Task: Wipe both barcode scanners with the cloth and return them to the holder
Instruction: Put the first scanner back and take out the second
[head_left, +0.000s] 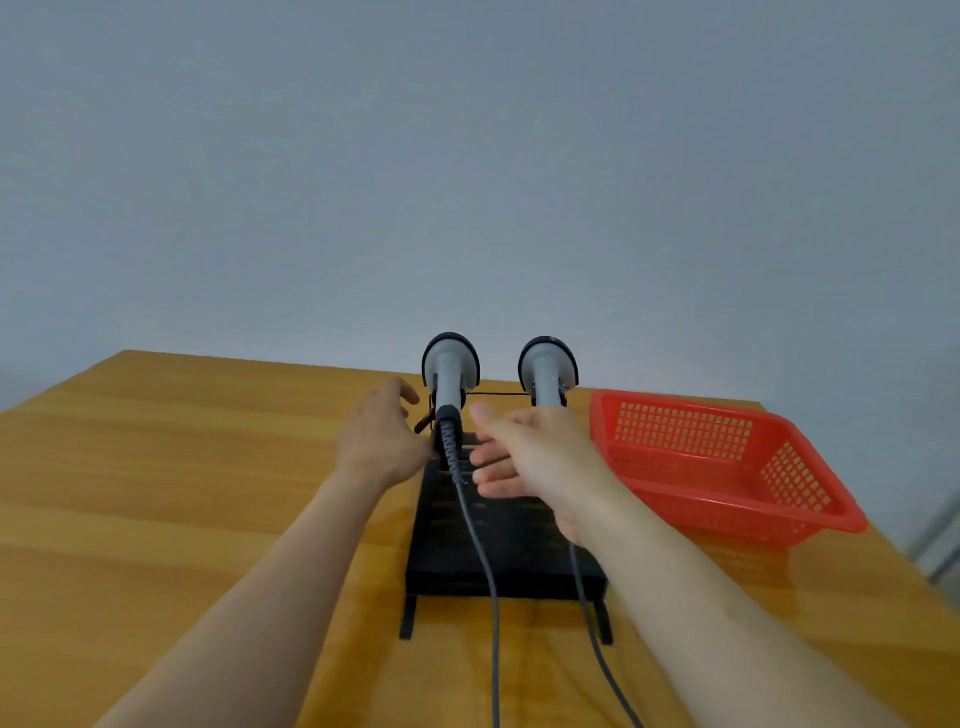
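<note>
Flanking the left scanner (450, 374) in the head view, the left hand (382, 441) and right hand (535, 457) are both open, fingers relaxed, holding nothing. It and the right scanner (547, 374) stand upright in the black holder (498, 540) on the table (208, 467). They look like light, hard, smooth plastic, so the narrow grey handle seems the best grip, minding the trailing cable (483, 545). No cloth shows.

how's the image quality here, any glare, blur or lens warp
head view: soft even light, no hard shadows; faint sheen on the table by the holder; wide-angle lens skews the table edges; left hand and right hand slightly soft
</note>
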